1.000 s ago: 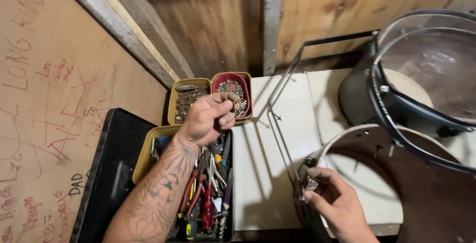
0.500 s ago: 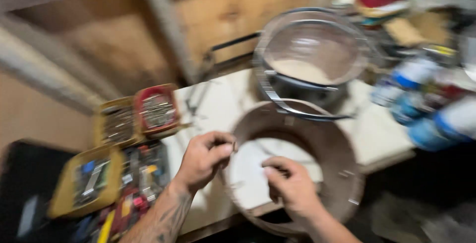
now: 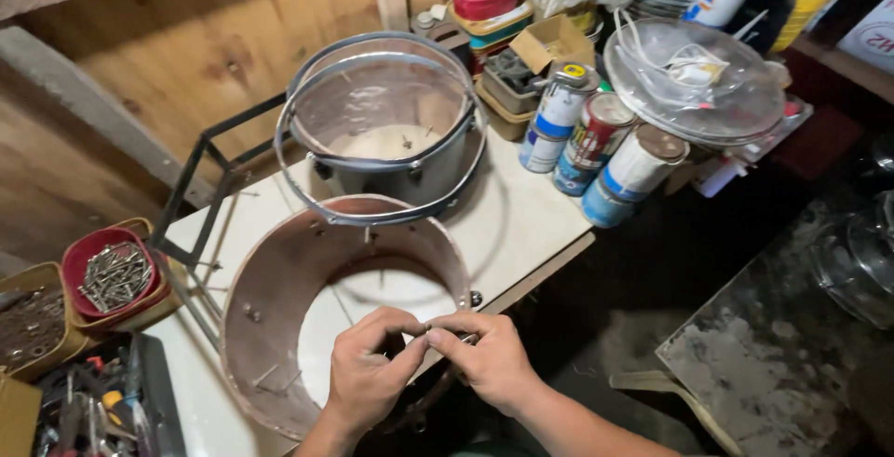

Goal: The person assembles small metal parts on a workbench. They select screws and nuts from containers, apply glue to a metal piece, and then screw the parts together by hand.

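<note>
Brown and stiff-looking, the drum shell lies on the white bench, its near rim right under both hands. The left hand and right hand meet above that rim, fingers pinched shut on a small metal fastener (too tiny to tell its kind). Such a piece is likely light, hard and slippery, best taken by its ends between thumb and forefinger. A red tray of nails sits to the left.
</note>
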